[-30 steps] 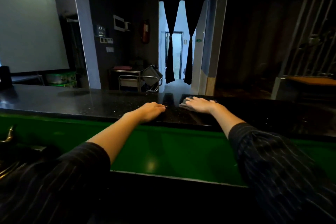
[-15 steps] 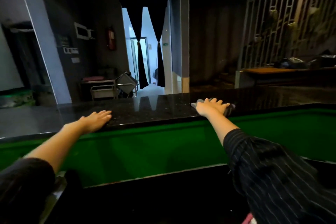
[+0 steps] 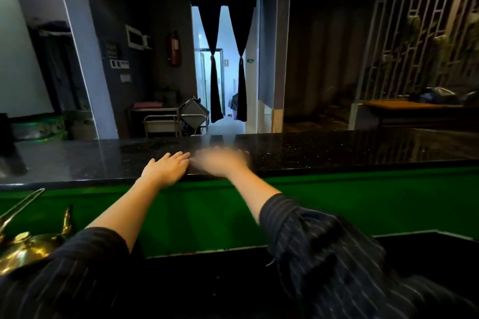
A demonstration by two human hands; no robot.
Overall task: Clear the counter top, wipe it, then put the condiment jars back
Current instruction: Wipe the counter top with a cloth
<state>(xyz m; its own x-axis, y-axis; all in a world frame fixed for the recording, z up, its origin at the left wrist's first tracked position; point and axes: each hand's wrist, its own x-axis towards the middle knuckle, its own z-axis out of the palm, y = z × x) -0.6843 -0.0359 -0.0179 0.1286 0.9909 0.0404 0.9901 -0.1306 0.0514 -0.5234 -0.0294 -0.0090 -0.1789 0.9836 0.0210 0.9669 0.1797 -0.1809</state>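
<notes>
the black speckled stone desk (image 3: pixel 337 150) runs across the whole view at mid height. its front edge sits just above a green panel (image 3: pixel 337 202) that drops toward the person. the left hand (image 3: pixel 168 167) lies palm down at that front edge, near the middle, its grip apart with fingers straight and flat on the stone. the right hand (image 3: pixel 220 163) is just beside it, fingertips close to the left hand's and also near the front edge. it is smeared by motion blur, so i cannot tell whether its grip is apart or clamped on anything. right of both hands, open glossy stone stretches to the frame's edge. on the left a long open stretch leads to a dark object (image 3: pixel 5 132) standing at the far left end. a brass kettle (image 3: pixel 26 248) sits low at the left, below the desk's front edge. beyond the far edge stand a metal trolley (image 3: pixel 176 122) and a curtained doorway (image 3: pixel 220 72).
</notes>
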